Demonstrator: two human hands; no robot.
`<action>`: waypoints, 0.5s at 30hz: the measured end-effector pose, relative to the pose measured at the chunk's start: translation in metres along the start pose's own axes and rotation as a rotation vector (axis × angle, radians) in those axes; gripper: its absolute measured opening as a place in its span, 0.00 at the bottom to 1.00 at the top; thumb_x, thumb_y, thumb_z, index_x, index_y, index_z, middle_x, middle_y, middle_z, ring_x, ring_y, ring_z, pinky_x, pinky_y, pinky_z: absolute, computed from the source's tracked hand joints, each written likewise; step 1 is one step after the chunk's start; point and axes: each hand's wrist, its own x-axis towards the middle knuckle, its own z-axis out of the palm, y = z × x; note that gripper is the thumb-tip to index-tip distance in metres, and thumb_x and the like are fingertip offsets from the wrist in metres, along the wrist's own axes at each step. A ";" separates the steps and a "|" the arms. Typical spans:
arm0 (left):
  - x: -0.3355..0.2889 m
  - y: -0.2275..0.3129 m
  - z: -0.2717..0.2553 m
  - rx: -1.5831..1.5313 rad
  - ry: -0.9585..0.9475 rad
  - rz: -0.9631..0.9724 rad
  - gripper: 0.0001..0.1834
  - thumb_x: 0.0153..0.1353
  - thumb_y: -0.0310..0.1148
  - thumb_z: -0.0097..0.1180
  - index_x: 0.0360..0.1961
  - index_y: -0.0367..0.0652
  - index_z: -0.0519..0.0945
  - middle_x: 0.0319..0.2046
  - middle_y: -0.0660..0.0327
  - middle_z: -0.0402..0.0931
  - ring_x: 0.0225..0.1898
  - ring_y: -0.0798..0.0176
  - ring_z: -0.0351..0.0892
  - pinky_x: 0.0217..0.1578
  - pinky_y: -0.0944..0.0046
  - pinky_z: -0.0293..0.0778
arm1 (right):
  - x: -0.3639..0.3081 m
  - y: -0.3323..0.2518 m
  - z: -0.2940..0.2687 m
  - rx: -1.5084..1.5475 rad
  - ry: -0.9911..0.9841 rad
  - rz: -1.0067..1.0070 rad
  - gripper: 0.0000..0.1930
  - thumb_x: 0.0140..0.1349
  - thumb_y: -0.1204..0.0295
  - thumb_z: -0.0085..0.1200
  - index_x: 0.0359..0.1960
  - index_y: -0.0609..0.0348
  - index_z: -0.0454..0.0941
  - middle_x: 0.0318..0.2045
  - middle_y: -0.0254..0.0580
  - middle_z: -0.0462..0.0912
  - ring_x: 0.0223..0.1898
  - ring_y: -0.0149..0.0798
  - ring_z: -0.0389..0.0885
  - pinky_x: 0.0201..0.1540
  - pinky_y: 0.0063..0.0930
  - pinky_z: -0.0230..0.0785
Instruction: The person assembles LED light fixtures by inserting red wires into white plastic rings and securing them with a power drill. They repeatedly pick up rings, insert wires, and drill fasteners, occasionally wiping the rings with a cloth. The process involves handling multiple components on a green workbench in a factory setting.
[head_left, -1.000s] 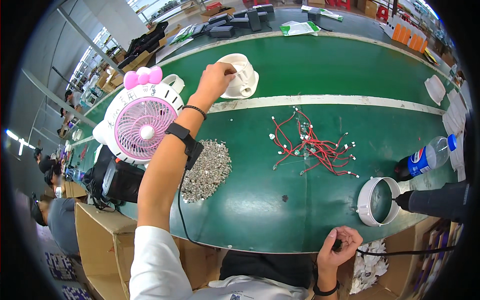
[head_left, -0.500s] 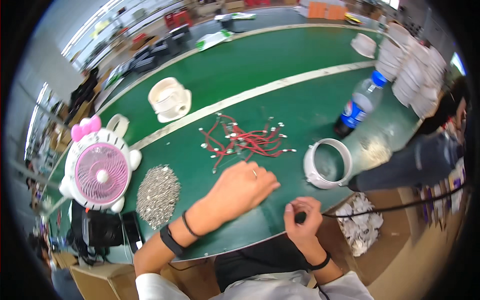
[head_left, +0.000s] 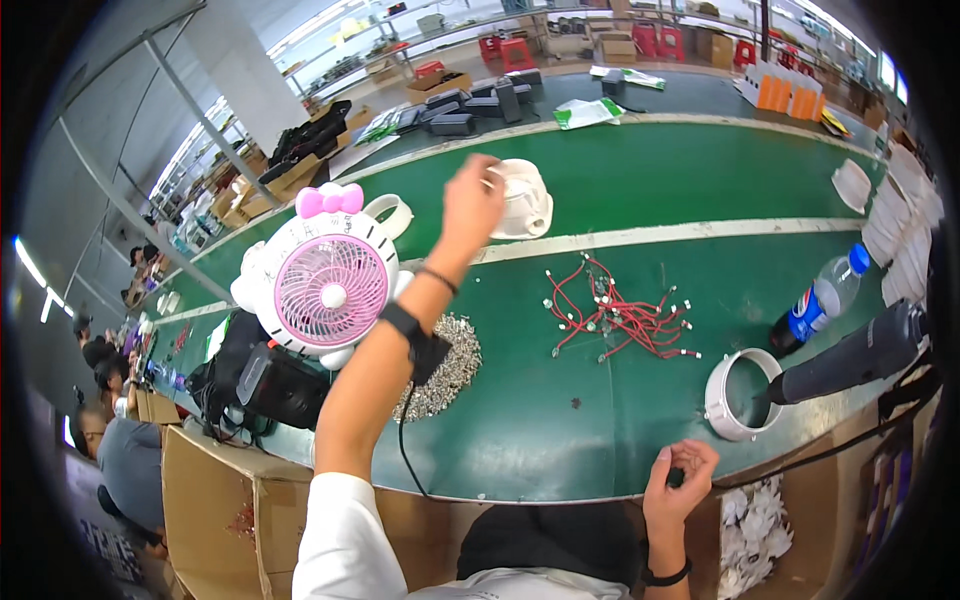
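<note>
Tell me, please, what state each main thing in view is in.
Left hand: blurred, at white housing
Right hand: curled around black object
Bottle: capped, partly filled
Red wires: loosely tangled
Metal parts: heaped
White ring: resting on bench
Fan: running or not, cannot tell
Cardboard box: open

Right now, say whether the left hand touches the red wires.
No, the left hand is by the white part, away from the wires.

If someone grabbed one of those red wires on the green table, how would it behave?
The red wires would probably feel floppy, since they lie in loose curves. Lifting one may drag others along, as they cross and overlap. Each is likely light, being so thin.
</note>
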 end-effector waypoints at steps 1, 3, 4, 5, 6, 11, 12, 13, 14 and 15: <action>0.020 -0.029 -0.006 0.059 0.108 -0.117 0.15 0.66 0.30 0.60 0.53 0.39 0.83 0.42 0.48 0.89 0.42 0.47 0.90 0.45 0.52 0.83 | -0.002 0.000 -0.001 0.016 -0.015 0.028 0.17 0.65 0.83 0.61 0.53 0.65 0.71 0.35 0.45 0.83 0.32 0.34 0.83 0.35 0.25 0.76; 0.044 -0.105 -0.022 0.344 0.166 -0.196 0.21 0.64 0.27 0.57 0.58 0.36 0.76 0.53 0.44 0.83 0.50 0.38 0.85 0.52 0.46 0.81 | -0.006 0.003 0.002 0.001 -0.004 0.022 0.17 0.65 0.83 0.61 0.53 0.66 0.71 0.37 0.46 0.82 0.33 0.34 0.83 0.35 0.25 0.76; 0.041 -0.126 -0.017 0.444 0.127 -0.286 0.23 0.63 0.27 0.59 0.60 0.36 0.74 0.55 0.43 0.80 0.51 0.37 0.85 0.52 0.46 0.81 | -0.007 0.006 0.001 -0.021 0.011 0.020 0.17 0.65 0.82 0.61 0.53 0.66 0.71 0.38 0.46 0.82 0.33 0.34 0.83 0.35 0.25 0.76; 0.035 -0.143 -0.018 0.552 0.093 -0.379 0.25 0.63 0.28 0.60 0.61 0.37 0.72 0.57 0.43 0.78 0.52 0.35 0.85 0.53 0.45 0.82 | -0.010 0.006 -0.001 -0.033 0.003 0.052 0.17 0.65 0.82 0.61 0.54 0.67 0.70 0.39 0.46 0.81 0.35 0.35 0.82 0.35 0.26 0.75; 0.029 -0.159 -0.019 0.655 0.058 -0.474 0.27 0.63 0.29 0.61 0.62 0.37 0.70 0.59 0.42 0.75 0.52 0.34 0.84 0.53 0.44 0.82 | -0.009 0.004 0.002 -0.029 0.031 0.053 0.16 0.66 0.82 0.60 0.52 0.66 0.70 0.37 0.43 0.80 0.33 0.34 0.81 0.35 0.26 0.75; -0.014 -0.223 0.004 0.979 -0.007 -0.537 0.17 0.65 0.33 0.61 0.55 0.44 0.80 0.54 0.52 0.80 0.54 0.46 0.83 0.49 0.46 0.81 | -0.026 0.038 -0.021 -0.006 -0.088 0.195 0.21 0.69 0.79 0.60 0.61 0.67 0.68 0.48 0.50 0.80 0.47 0.38 0.81 0.52 0.29 0.74; -0.015 -0.220 0.009 1.137 -0.017 -0.393 0.12 0.67 0.33 0.58 0.49 0.45 0.85 0.51 0.55 0.83 0.52 0.50 0.83 0.48 0.48 0.80 | -0.024 0.033 -0.019 -0.055 -0.074 0.190 0.21 0.69 0.78 0.63 0.60 0.70 0.69 0.46 0.53 0.82 0.44 0.42 0.83 0.49 0.32 0.76; -0.008 -0.198 0.023 1.152 -0.108 -0.321 0.10 0.67 0.33 0.57 0.45 0.47 0.87 0.47 0.58 0.84 0.51 0.53 0.82 0.47 0.50 0.77 | -0.021 0.022 -0.020 -0.121 -0.048 0.184 0.22 0.68 0.77 0.65 0.59 0.72 0.70 0.44 0.56 0.84 0.41 0.45 0.84 0.47 0.35 0.78; -0.001 -0.167 0.031 1.174 -0.200 -0.250 0.10 0.67 0.33 0.56 0.41 0.49 0.89 0.44 0.60 0.86 0.49 0.56 0.80 0.46 0.52 0.75 | -0.018 0.013 -0.019 -0.180 -0.029 0.182 0.23 0.67 0.76 0.68 0.57 0.75 0.70 0.42 0.59 0.85 0.38 0.49 0.85 0.45 0.38 0.79; -0.003 -0.155 0.009 1.194 -0.153 -0.188 0.09 0.65 0.33 0.57 0.41 0.50 0.89 0.42 0.61 0.85 0.49 0.56 0.80 0.45 0.52 0.73 | -0.007 0.001 -0.007 -0.133 0.013 0.020 0.16 0.69 0.77 0.65 0.49 0.69 0.70 0.30 0.45 0.83 0.28 0.35 0.79 0.35 0.27 0.75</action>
